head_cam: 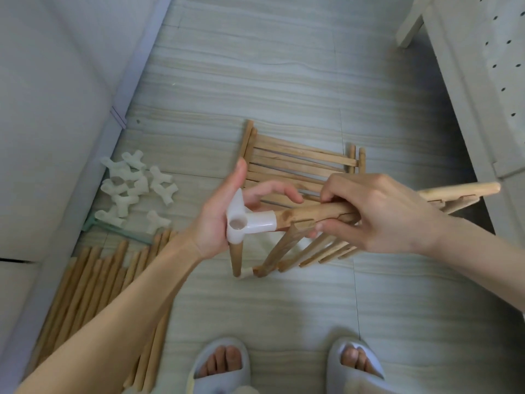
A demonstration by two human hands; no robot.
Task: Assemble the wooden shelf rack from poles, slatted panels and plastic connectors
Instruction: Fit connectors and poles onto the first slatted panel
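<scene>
My left hand (224,214) presses its palm against a white plastic connector (247,223) fitted on the end of a slatted panel's side rail (309,213). A short pole (235,260) hangs down from that connector, with another connector (246,273) at its lower end. My right hand (377,214) grips the same rail further right, fingers curled round it. The panel's slats (301,251) slope down toward the floor. A second slatted panel (301,163) lies flat on the floor behind my hands.
Several loose white connectors (136,189) lie in a pile at the left by the wall. Several wooden poles (93,285) lie bundled at lower left. White perforated furniture (488,81) stands at the right. My feet in slippers (218,365) are at the bottom.
</scene>
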